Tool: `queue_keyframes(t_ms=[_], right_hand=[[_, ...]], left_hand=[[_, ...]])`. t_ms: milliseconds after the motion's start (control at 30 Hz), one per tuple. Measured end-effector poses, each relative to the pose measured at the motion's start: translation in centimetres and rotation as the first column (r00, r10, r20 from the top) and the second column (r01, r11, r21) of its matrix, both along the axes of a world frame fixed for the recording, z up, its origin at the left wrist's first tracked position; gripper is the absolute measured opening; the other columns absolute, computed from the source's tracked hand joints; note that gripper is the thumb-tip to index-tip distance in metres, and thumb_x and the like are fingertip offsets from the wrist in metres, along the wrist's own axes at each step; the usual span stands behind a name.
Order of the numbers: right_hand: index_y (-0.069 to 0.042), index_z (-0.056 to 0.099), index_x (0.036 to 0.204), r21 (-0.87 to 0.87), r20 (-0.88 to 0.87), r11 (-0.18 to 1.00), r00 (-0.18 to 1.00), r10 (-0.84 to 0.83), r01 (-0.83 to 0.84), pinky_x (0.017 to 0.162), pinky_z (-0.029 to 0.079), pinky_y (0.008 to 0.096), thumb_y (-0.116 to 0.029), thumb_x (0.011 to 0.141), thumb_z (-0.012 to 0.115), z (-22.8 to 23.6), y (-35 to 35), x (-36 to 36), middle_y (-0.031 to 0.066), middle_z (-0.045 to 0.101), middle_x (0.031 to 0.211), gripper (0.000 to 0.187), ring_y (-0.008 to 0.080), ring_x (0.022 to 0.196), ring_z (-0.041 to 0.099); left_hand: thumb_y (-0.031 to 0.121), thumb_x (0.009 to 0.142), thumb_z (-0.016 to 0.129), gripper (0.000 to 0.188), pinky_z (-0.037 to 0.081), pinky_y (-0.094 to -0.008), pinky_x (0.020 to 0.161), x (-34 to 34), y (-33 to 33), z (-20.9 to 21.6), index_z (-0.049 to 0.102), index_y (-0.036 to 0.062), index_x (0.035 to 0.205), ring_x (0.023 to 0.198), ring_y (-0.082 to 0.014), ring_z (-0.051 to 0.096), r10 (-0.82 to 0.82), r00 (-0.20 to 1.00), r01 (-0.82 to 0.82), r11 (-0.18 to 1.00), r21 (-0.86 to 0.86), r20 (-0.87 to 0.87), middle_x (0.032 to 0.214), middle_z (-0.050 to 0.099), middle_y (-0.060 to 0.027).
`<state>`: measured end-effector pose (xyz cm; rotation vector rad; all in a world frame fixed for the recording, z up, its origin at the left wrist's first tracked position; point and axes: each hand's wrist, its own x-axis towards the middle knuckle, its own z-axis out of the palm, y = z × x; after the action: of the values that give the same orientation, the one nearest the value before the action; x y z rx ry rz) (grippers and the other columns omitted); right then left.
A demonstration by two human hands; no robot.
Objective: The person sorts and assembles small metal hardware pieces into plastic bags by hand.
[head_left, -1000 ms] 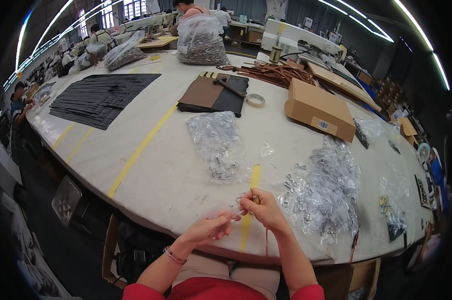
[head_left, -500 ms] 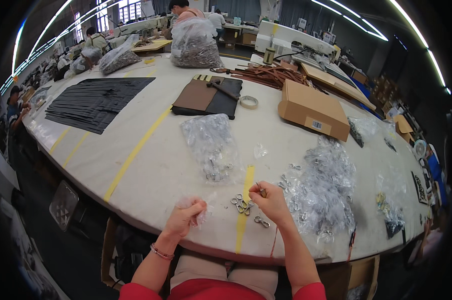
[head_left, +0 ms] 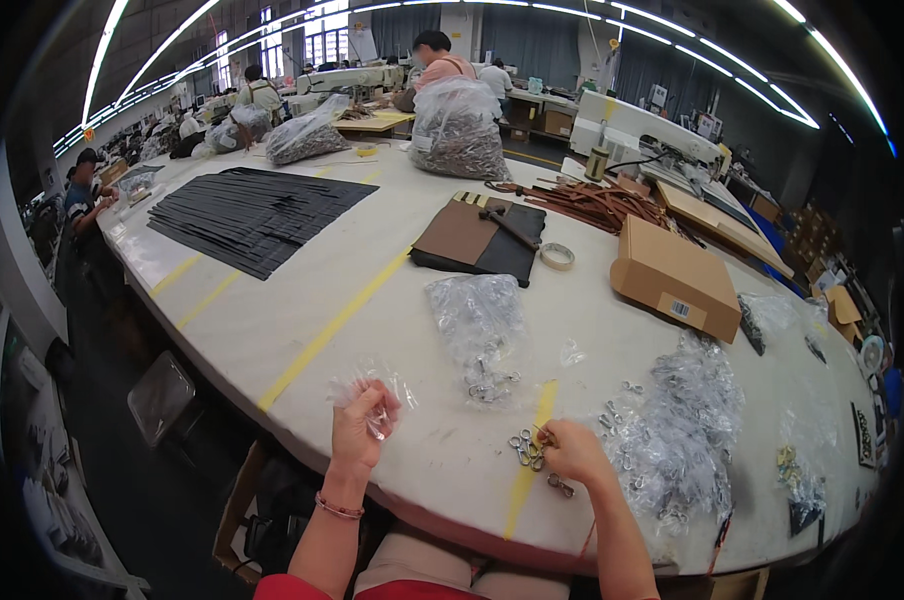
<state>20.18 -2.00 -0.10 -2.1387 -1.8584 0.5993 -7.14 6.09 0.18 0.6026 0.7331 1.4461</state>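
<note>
Clearly seen from where I stand, black strips (head_left: 262, 215) lie spread across the worktable, beside a left hand (head_left: 355, 425) clutching crumpled clear plastic (head_left: 397, 388). Loose metal clasps (head_left: 524, 448) rest near a yellow stripe (head_left: 523, 492), just beside the right hand (head_left: 577, 452), its fingers drawn together on something I cannot tell; clear bags (head_left: 687, 425) lie heaped beyond.

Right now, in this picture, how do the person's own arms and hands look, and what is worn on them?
The left hand and the right hand wear no gloves. A thin reddish bracelet circles the left wrist. A red sleeve shows on the left arm, ending below the bare forearm.
</note>
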Motion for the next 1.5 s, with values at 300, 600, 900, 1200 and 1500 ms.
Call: queue_keyframes(t_ms=[300, 600, 900, 1200, 1500], right_hand=[[-0.002, 0.056, 0.087, 0.081, -0.16, 0.995, 0.984, 0.078, -0.065, 0.066, 0.044, 0.0362, -0.002, 0.065, 0.049, -0.7, 0.9, 0.8, 0.0173, 0.058, 0.08, 0.022, 0.0317, 0.073, 0.055], [0.0, 0.05, 0.081, 0.194, -0.903, 0.928, 0.428, 0.042, 0.317, 0.053, 0.045, 0.0197, 0.005, 0.066, 0.057, 2.5, -4.1, -4.5, -0.0007, 0.048, 0.068, 0.017, 0.0054, 0.064, 0.052], [-0.001, 0.047, 0.082, 0.207, -0.929, 0.874, 0.367, 0.036, 0.44, 0.057, 0.046, 0.0197, 0.006, 0.073, 0.054, 0.8, -4.2, -6.9, 0.0041, 0.051, 0.073, 0.013, 0.0099, 0.066, 0.056], [-0.001, 0.046, 0.09, 0.179, -0.96, 0.811, 0.279, 0.021, 0.556, 0.052, 0.039, 0.0177, 0.002, 0.074, 0.056, -0.1, -3.4, -7.2, 0.0012, 0.05, 0.071, 0.019, 0.0049, 0.056, 0.048], [0.0, 0.058, 0.084, -0.037, -0.914, 0.966, 0.381, -0.136, 0.256, 0.048, 0.038, 0.0184, -0.008, 0.074, 0.064, 1.6, -3.3, -5.0, 0.0013, 0.056, 0.067, 0.015, 0.0053, 0.055, 0.049]], left_hand=[[0.011, 0.079, 0.053, 0.009, 0.029, -0.0188, 0.031, 3.0, -1.7, -0.7, 0.052, 0.0074, 0.071, 0.046, -0.0104, 0.052, -0.31, 0.949, 0.304, 0.947, -0.102, -0.052, 0.059, 0.054, -0.0041], [0.013, 0.082, 0.053, 0.012, 0.029, -0.0166, 0.03, 6.5, -3.7, -1.3, 0.052, 0.0023, 0.077, 0.047, -0.0112, 0.056, -0.275, 0.958, 0.264, 0.956, -0.126, -0.078, 0.062, 0.058, -0.0095], [0.015, 0.082, 0.054, 0.013, 0.029, -0.0154, 0.032, 8.2, -5.7, -1.9, 0.051, 0.0023, 0.081, 0.049, -0.009, 0.055, -0.287, 0.954, 0.281, 0.957, -0.076, -0.085, 0.069, 0.06, -0.0104], [0.006, 0.078, 0.057, 0.017, 0.027, -0.014, 0.033, 9.0, -6.7, -2.3, 0.049, 0.0001, 0.092, 0.049, -0.0049, 0.052, -0.427, 0.904, 0.424, 0.897, -0.121, 0.007, 0.073, 0.061, -0.0092], [0.007, 0.078, 0.057, 0.017, 0.027, -0.0143, 0.033, 8.3, -5.9, -1.4, 0.049, -0.0014, 0.091, 0.052, -0.0078, 0.055, -0.564, 0.81, 0.559, 0.825, -0.079, -0.159, 0.07, 0.059, -0.006]])
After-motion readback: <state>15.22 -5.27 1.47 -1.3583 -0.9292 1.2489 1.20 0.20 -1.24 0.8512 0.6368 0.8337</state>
